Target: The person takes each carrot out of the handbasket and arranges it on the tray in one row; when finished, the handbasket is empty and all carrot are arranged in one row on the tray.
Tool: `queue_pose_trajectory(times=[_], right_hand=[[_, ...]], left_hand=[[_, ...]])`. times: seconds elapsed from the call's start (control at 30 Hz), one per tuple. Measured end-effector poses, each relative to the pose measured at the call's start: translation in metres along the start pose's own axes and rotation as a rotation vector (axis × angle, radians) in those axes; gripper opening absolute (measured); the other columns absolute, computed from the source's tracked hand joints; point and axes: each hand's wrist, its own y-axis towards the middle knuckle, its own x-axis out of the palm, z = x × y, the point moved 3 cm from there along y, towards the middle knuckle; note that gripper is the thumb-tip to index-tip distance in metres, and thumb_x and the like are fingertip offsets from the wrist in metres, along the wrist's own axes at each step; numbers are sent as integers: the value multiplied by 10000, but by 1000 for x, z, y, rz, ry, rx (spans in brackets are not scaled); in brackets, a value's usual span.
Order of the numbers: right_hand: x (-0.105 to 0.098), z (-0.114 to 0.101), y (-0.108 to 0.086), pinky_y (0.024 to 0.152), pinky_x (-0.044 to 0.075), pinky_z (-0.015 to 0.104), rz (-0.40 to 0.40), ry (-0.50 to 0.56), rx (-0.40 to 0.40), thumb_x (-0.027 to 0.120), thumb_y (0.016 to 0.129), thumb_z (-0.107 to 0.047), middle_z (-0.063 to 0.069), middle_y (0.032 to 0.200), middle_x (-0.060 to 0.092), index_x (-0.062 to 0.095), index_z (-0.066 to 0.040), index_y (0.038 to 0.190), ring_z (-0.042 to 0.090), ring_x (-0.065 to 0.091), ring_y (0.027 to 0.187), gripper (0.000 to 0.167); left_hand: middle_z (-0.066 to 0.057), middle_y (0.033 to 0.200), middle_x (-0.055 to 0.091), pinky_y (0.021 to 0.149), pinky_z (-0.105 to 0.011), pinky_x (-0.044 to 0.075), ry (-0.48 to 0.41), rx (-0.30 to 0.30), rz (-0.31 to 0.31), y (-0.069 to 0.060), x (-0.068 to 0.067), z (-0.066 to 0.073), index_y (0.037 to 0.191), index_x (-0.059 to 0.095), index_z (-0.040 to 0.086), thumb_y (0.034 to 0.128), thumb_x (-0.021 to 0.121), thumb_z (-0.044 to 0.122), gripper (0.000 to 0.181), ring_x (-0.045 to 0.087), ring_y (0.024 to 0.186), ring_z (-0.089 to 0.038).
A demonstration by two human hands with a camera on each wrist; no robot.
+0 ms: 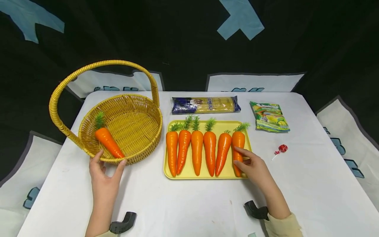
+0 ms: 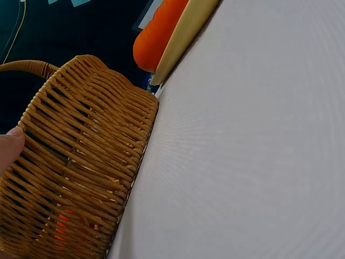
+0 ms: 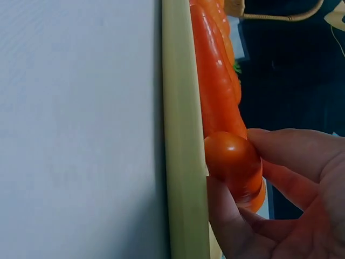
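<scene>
At the near rim of the yellow wicker basket [image 1: 133,128], my left hand [image 1: 105,179] pinches the edge between thumb and fingers. One orange carrot [image 1: 109,141] with a green top leans inside the basket. On the yellow tray [image 1: 185,176] several carrots lie side by side, tops pointing away from me. My right hand [image 1: 254,166] is at the tray's right end, thumb and fingers on either side of the rightmost carrot [image 1: 238,141]. The right wrist view shows this carrot [image 3: 232,156] between the fingertips, close to the tray wall [image 3: 183,135].
Behind the tray lies a pasta packet [image 1: 207,105]. A green and yellow packet [image 1: 269,117] sits to its right, with a red lollipop [image 1: 282,148] nearer me. The basket's tall arched handle [image 1: 115,62] rises over its bowl. All stand on a white tabletop [image 1: 183,207].
</scene>
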Motion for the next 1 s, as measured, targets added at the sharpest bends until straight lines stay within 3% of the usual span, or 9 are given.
queue_pose_trajectory(times=[0.3, 0.6, 0.83, 1.0], right_hand=[[10, -8, 7, 657, 507, 303, 14, -76, -61, 676, 909, -133, 163, 1230, 581, 560, -109, 1361, 266, 578, 914, 468], [16, -16, 4, 712, 458, 390, 54, -319, -149, 686, 872, -120, 165, 1128, 624, 598, -72, 1318, 258, 528, 849, 457], [21, -19, -2, 881, 480, 522, 73, -391, -149, 676, 883, -131, 200, 1191, 606, 590, -75, 1328, 356, 577, 1044, 457], [21, -19, -1, 871, 483, 518, 86, -397, -167, 675, 880, -125, 201, 1184, 608, 599, -76, 1318, 358, 579, 1036, 447]], left_hand=[[-83, 1576, 98, 1145, -465, 207, 13, 2, -5, -1, 1, 0, 1503, 208, 122, 887, 714, 235, 805, 208, 1415, -285], [-91, 1573, 106, 1146, -459, 206, 15, 0, -3, -1, -1, 1, 1504, 206, 121, 892, 707, 221, 797, 205, 1417, -282], [-106, 1560, 130, 1146, -461, 205, 8, 14, 1, -1, 0, 1, 1501, 211, 109, 887, 712, 198, 797, 209, 1417, -286], [-106, 1564, 117, 1146, -463, 202, 10, 7, -2, -2, 0, 1, 1503, 206, 113, 889, 711, 204, 800, 207, 1417, -287]])
